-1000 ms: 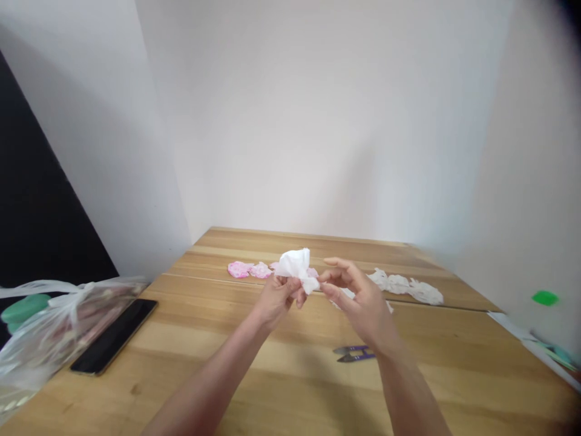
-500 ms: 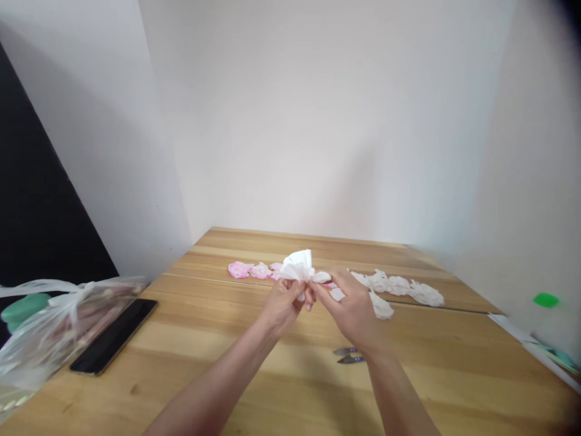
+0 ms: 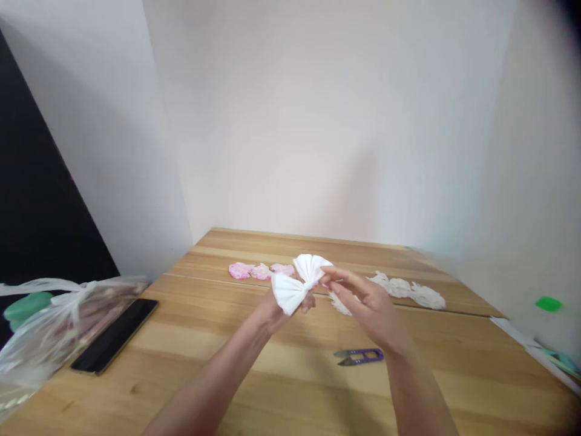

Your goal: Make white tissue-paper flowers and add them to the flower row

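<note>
The grip of the left hand [image 3: 271, 310], mostly hidden, holds a white pleated bow [image 3: 290, 293] above the bench [image 3: 272, 387]. The right hand [image 3: 368, 303] bends its fingers at the bow's right side; whether they pinch it, I cannot tell. Behind, ruffled pink pieces [image 3: 261, 271] lie left and ruffled white pieces [image 3: 400, 287] right, partly blocked by bow and hand. Nearer lie purple thread snips [image 3: 370, 356]; far left, a black phone [image 3: 115, 336] beside a knotted plastic bag [image 3: 75, 324].
</note>
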A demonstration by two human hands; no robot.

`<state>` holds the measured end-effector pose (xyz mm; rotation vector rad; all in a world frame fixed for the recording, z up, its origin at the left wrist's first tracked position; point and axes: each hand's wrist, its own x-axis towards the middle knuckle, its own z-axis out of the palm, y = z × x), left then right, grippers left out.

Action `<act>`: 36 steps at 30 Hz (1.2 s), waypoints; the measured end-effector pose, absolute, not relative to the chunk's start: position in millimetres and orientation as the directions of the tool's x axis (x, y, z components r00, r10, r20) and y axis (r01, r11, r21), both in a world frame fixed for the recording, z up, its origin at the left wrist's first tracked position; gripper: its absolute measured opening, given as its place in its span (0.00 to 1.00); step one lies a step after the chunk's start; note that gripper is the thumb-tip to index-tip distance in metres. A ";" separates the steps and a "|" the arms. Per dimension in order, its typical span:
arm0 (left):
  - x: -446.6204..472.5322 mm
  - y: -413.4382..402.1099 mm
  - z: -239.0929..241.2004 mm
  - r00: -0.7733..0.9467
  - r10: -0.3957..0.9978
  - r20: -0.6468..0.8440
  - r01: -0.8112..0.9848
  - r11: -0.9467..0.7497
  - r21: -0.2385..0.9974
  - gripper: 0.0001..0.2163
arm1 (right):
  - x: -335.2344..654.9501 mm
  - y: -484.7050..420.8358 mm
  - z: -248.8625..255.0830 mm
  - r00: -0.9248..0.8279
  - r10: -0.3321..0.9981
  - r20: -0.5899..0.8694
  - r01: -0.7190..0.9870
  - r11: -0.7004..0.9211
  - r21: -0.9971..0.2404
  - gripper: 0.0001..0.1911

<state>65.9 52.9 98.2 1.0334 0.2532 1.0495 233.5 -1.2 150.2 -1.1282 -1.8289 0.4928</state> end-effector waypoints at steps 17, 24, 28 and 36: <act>68.9 54.1 91.1 0.625 0.745 0.231 -0.567 0.230 0.791 0.15 | 223.6 11.3 139.8 -0.098 0.936 0.337 0.423 0.345 -0.838 0.14; 66.5 50.1 100.9 0.580 0.777 0.245 -0.545 0.146 0.826 0.15 | 216.5 12.4 139.8 0.079 0.933 0.350 0.475 0.274 -0.837 0.16; 66.0 50.2 101.4 0.563 0.784 0.262 -0.518 0.088 0.851 0.14 | 213.5 12.2 139.8 0.142 0.918 0.369 0.507 0.253 -0.824 0.15; 67.0 55.9 94.3 0.489 0.791 0.367 -0.483 -0.105 0.869 0.10 | 213.2 12.7 138.7 0.120 0.913 0.390 0.564 0.260 -0.783 0.17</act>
